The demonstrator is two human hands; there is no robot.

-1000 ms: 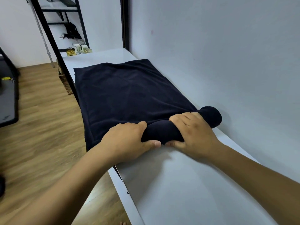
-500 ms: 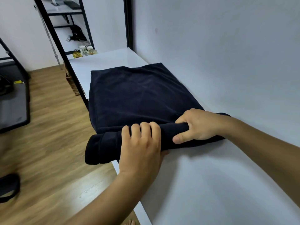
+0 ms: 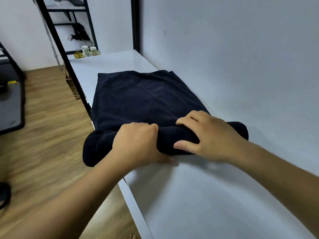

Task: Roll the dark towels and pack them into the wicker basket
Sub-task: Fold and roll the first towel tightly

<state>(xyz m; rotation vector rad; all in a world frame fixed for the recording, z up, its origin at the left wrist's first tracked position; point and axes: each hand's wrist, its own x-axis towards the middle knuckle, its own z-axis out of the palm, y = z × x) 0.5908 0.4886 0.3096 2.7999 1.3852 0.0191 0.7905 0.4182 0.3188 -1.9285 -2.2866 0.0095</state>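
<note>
left hand (image 3: 136, 144) fingers curled, gripping rolled end of dark towel (image 3: 141, 97); right hand (image 3: 208, 135) clasping same roll.

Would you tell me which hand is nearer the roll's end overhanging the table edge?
Left: the left hand grips the roll beside that end; the right hand holds it nearer the wall.

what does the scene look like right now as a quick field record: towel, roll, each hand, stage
towel: dark towel on the white table, near end rolled, far part lying flat
roll: roll lies across the table, its left end past the table edge
left hand: left hand grips the roll, fingers curled over its top
right hand: right hand grips the roll, fingers over the top, thumb on the near side
stage: rolling partly done, most of the towel not yet rolled
</note>
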